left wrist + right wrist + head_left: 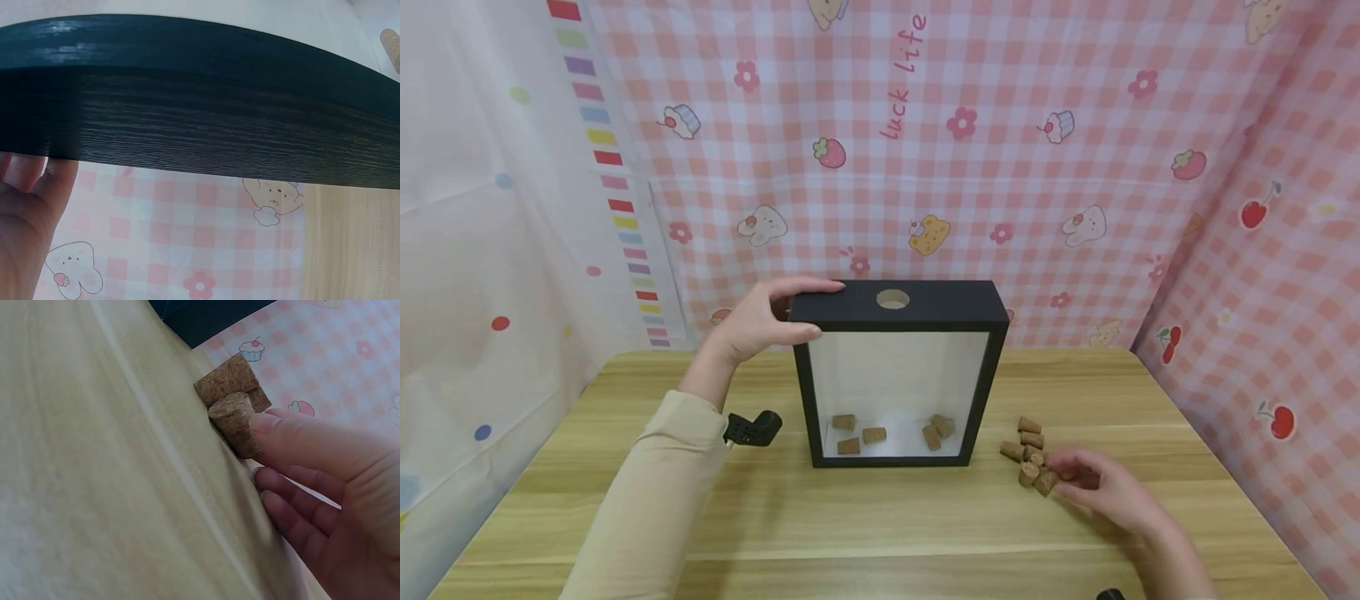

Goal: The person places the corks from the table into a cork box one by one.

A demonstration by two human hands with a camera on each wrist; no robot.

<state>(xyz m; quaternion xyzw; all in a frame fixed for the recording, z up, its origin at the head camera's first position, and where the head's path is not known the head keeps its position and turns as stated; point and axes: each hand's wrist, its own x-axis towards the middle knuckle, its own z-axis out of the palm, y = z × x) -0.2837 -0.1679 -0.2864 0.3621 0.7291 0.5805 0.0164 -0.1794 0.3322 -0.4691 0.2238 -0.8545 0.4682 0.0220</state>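
Observation:
A black shadow-box frame (pixel 901 312) with a clear front and a round hole (pixel 892 298) in its top stands upright on the table. Several corks (pixel 874 435) lie inside along its bottom. My left hand (pixel 767 317) grips the upper left corner, thumb on the front side and fingers over the top. In the left wrist view its fingers (pixel 57 178) reach behind the dark side panel (pixel 200 125). Right of the frame lies a small heap of corks (pixel 1028 457). My right hand (pixel 1101 487) is at the heap's near side, pinching a cork (pixel 236 422) between thumb and fingers.
The wood-grain table (pixel 865 533) ends at a pink checked curtain (pixel 1015 183) behind and to the right. A white dotted curtain (pixel 497 275) hangs on the left. A black wrist-camera mount (pixel 754 428) sticks out from the left sleeve beside the frame.

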